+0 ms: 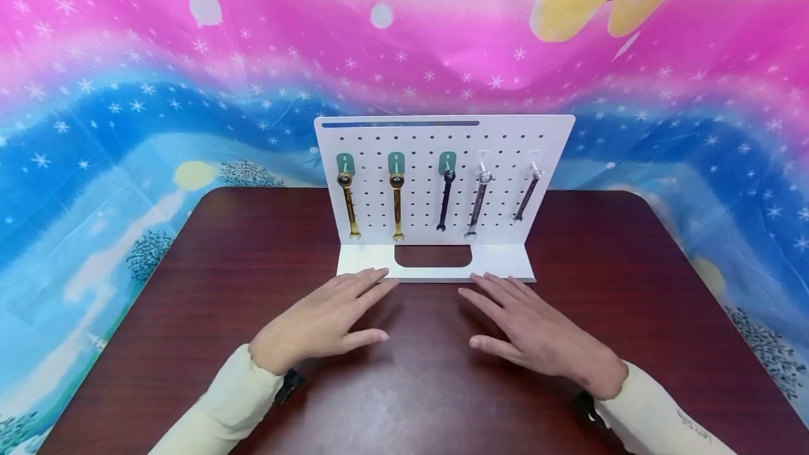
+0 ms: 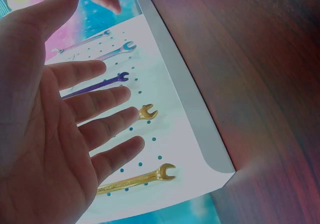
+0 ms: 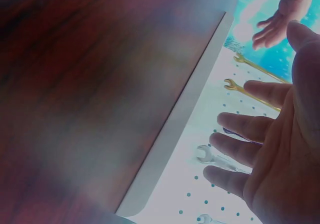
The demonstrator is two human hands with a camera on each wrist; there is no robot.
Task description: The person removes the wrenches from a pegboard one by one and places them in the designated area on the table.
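Observation:
A white pegboard stand (image 1: 436, 272) stands upright on the table with several wrenches hung from its hooks. From the left hang a gold wrench (image 1: 350, 209), a second gold wrench (image 1: 397, 208), a dark purple wrench (image 1: 446, 202), a silver wrench (image 1: 478, 206) and a smaller wrench (image 1: 527, 196) at the right. My left hand (image 1: 329, 318) is at the left front edge of the stand's base, fingers extended, holding nothing. Opposite it, my right hand (image 1: 534, 325) is by the right front edge, fingers likewise extended. Whether the fingertips touch the base I cannot tell.
The dark red-brown wooden table (image 1: 417, 385) extends around the stand on both sides and in front. Behind it hangs a pink and blue patterned cloth (image 1: 253, 90). Green hook plates (image 1: 396, 160) hold three of the wrenches; clear hooks hold the others.

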